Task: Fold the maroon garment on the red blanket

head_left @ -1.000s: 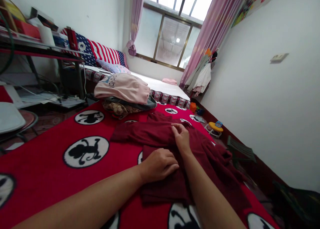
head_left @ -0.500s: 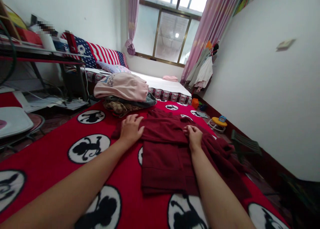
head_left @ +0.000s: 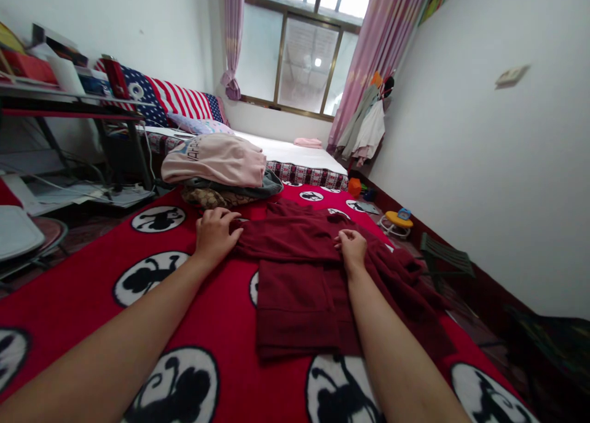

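A dark red long-sleeved top (head_left: 295, 288) lies partly folded on the bed, one sleeve stretched leftward across its body. At that sleeve's left end rests my left hand (head_left: 216, 233), its fingers apart and curved over the cloth, thumb pointing right. My right hand (head_left: 353, 249) is closed, thumb and fingers pinched at the upper middle of the top. The right part of the garment spreads in loose wrinkles beside my right forearm.
A red blanket (head_left: 198, 306) with black-and-white round figures covers the bed. Behind my left hand sits a pile of clothes topped by a pink garment (head_left: 216, 158). A cluttered desk (head_left: 69, 103) stands left; a yellow stool (head_left: 399, 220) and a dark folding stool (head_left: 445, 257) stand right.
My left hand has slid left along the sleeve to its end. My right hand stays pinched on the top. The camera view has turned slightly right.
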`<state>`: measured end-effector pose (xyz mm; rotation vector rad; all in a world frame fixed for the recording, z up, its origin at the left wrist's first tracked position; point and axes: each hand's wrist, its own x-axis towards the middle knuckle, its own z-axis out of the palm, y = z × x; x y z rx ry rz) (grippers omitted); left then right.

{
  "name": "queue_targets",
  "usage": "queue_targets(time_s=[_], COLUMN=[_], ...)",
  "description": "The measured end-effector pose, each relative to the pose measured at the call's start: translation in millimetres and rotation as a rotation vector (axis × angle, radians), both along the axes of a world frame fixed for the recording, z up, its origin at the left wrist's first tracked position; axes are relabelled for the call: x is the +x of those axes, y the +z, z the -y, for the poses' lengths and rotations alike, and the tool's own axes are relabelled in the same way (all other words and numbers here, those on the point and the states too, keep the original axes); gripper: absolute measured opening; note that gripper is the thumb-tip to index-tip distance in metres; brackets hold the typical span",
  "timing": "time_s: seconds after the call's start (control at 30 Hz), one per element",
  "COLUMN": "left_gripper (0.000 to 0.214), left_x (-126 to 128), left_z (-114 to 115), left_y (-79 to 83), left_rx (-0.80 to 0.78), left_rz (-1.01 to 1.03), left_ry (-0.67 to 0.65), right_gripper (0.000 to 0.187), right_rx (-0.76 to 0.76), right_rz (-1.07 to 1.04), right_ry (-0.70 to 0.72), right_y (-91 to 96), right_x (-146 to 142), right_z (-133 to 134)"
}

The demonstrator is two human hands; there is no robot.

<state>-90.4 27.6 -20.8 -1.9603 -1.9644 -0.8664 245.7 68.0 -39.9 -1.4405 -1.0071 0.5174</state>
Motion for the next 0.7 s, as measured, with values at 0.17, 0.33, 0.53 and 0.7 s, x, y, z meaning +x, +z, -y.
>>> queue_targets(time_s=[0.17,0.33,0.53,0.7], left_gripper=[0.02,0.054,0.051,0.032], left_x=[72.8,146.7,171.7,167.7], left_z=[29.6,35.7,27.6,27.3], left_y=[11.7,1.3,-14.0,-18.6], left_rx=[0.114,-0.022,-0.101,-0.067], left_rz=[-0.129,-0.204,-0.198,-0.167], left_ry=[-0.516,-0.872,-0.875,-0.94], right_gripper=[0.004,0.004,0.009,0.016], right_rx=[-0.026,-0.025,-0.054,-0.116], right_rz=[-0.073,-0.048,0.017,0.149], right_ry=[0.037,0.068,0.066,0.058], right_y=[2.4,2.5,-5.4,-1.3], right_x=[-5.2,-3.6,0.3,2.1], right_z=[1.6,2.9,-3.1,-25.2])
